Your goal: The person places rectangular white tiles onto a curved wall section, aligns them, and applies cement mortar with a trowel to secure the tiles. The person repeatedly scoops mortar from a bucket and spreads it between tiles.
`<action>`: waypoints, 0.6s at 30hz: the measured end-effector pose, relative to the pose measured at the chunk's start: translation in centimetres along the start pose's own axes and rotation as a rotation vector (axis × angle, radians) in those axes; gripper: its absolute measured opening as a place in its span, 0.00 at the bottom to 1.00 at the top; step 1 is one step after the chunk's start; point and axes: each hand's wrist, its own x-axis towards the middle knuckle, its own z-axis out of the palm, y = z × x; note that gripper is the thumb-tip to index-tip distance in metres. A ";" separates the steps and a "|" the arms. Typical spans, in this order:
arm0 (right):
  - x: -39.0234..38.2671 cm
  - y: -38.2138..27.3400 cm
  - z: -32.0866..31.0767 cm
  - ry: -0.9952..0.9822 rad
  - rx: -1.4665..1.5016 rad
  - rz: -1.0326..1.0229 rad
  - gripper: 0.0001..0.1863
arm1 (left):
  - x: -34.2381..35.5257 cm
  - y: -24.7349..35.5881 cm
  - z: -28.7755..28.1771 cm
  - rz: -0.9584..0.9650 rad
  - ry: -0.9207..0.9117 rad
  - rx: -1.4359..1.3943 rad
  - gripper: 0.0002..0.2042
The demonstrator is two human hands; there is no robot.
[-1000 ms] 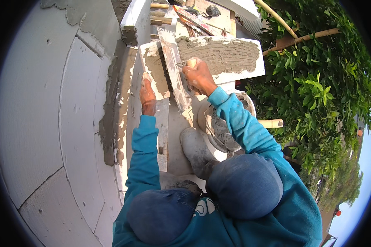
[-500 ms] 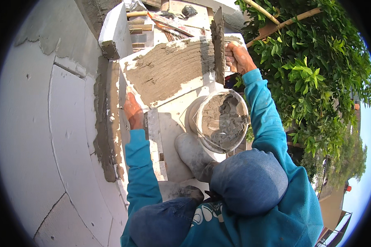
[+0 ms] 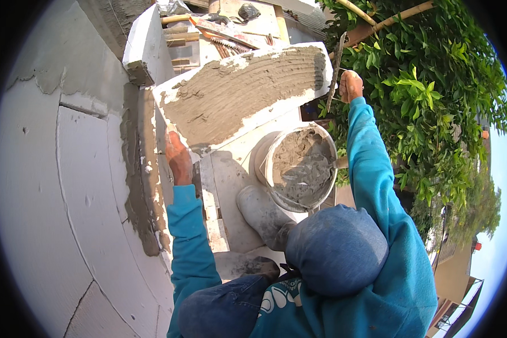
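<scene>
A long white block [image 3: 276, 115] lies across in front of me, its upper face coated with grey mortar [image 3: 236, 84] in curved ridges. My left hand [image 3: 179, 159] grips the block's left end; some of its fingers are hidden against the side. Past the block's right end, my right hand [image 3: 351, 86] is closed around the handle of a plastering trowel [image 3: 335, 73], whose flat blade is seen nearly edge-on, apart from the block. Nearer to me stands a white bucket [image 3: 269, 169] of wet mortar, with a tool handle [image 3: 341, 162] sticking out over its rim.
A white block wall [image 3: 96, 180] with a mortar strip [image 3: 134, 191] runs along my left. Another white block [image 3: 146, 42] stands at the far left. A saw [image 3: 231, 45] lies on the far boards. Leafy branches [image 3: 428, 101] crowd the right, with bamboo poles [image 3: 403, 25] among them.
My right hand has carried the trowel rightward off the block's end, turning its blade slightly. Ridged mortar now shows along the block's right part. My left hand keeps its grip.
</scene>
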 end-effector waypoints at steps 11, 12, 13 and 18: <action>4.3 0.5 0.7 0.145 -0.290 -0.190 0.06 | -0.7 0.7 -0.2 0.025 -0.013 -0.055 0.32; 4.4 0.4 1.0 0.154 -0.387 -0.125 0.09 | -0.6 0.6 -0.2 0.036 -0.016 -0.059 0.31; 4.8 1.5 1.4 0.230 -0.553 -0.255 0.14 | -0.7 0.6 -0.1 0.045 -0.022 -0.060 0.31; 0.8 3.5 2.8 0.185 -0.871 -0.374 0.19 | -0.4 0.6 -0.5 -0.116 -0.006 -0.030 0.31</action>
